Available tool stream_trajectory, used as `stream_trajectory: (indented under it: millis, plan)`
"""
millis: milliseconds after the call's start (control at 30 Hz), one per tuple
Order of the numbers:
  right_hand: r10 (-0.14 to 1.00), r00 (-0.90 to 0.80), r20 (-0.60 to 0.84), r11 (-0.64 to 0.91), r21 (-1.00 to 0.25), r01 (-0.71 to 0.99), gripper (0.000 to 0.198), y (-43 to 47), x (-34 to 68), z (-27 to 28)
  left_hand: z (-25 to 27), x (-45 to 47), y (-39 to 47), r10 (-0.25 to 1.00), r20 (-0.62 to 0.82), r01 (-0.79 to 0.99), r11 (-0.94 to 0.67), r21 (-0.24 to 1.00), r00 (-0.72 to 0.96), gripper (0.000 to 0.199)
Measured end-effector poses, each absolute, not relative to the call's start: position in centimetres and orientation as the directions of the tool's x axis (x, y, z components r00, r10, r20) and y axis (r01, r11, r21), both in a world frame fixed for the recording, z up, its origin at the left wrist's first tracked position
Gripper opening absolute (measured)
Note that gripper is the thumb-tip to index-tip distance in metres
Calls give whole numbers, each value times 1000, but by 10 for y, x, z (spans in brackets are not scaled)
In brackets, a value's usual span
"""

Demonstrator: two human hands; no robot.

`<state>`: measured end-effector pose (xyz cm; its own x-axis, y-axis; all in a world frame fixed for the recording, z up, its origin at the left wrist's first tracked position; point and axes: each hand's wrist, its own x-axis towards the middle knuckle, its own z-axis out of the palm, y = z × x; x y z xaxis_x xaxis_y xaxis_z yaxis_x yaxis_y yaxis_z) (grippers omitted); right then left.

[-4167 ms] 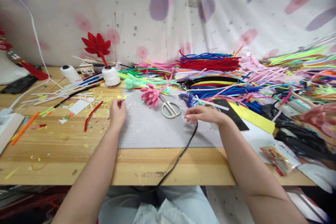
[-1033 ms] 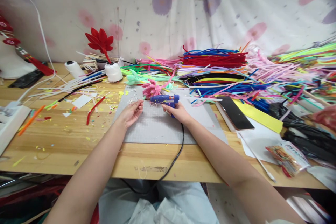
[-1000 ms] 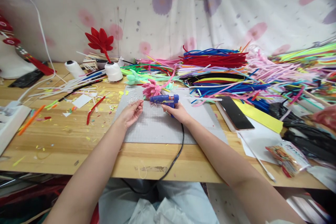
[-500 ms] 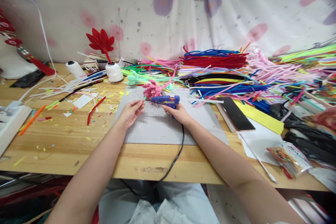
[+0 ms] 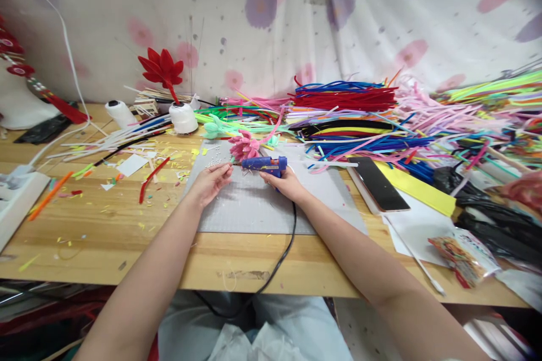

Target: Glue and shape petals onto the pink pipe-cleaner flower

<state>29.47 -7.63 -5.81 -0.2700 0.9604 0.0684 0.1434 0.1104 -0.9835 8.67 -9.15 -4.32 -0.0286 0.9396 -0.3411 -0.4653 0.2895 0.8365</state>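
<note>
My right hand [image 5: 285, 181] is wrapped round a blue hot glue gun [image 5: 266, 164], whose nozzle points left and whose white glue stick sticks out at the back. Just left of the nozzle, my left hand [image 5: 214, 181] pinches something too small to make out, with a hint of green at the fingertips. Behind the gun lies a pink fuzzy flower [image 5: 244, 145] with a long pink stem. Small white beads [image 5: 215, 159] are scattered beyond my left fingers. Both hands are above a grey cutting mat [image 5: 258, 214].
Bundles of coloured pipe cleaners [image 5: 345, 98] fill the back and right. A red flower [image 5: 161, 70] stands in a white thread spool [image 5: 183, 119]. A phone [image 5: 381, 185] lies at right, a power strip [image 5: 21, 203] at left. The gun's black cord [image 5: 284, 256] hangs over the front edge.
The glue gun in my right hand has shifted slightly down, its nozzle a little farther from my left fingertips. My left hand keeps its pinch. The whole view has moved slightly.
</note>
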Motion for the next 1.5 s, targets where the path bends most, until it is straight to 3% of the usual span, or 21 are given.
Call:
stream_trajectory:
  millis: [800, 1067, 1500]
  plan:
    - [954, -288, 84, 132, -980, 150, 34, -76, 297, -61, -45, 85, -90, 934, -357, -424, 332, 842, 23, 3]
    - [952, -294, 84, 128, -983, 133, 36, -77, 300, -62, -47, 81, -89, 925, -379, -462, 351, 814, 36, 11]
    - [949, -302, 86, 138, -978, 157, 36, -77, 299, -61, -46, 86, -91, 953, -303, -386, 272, 881, -20, 10]
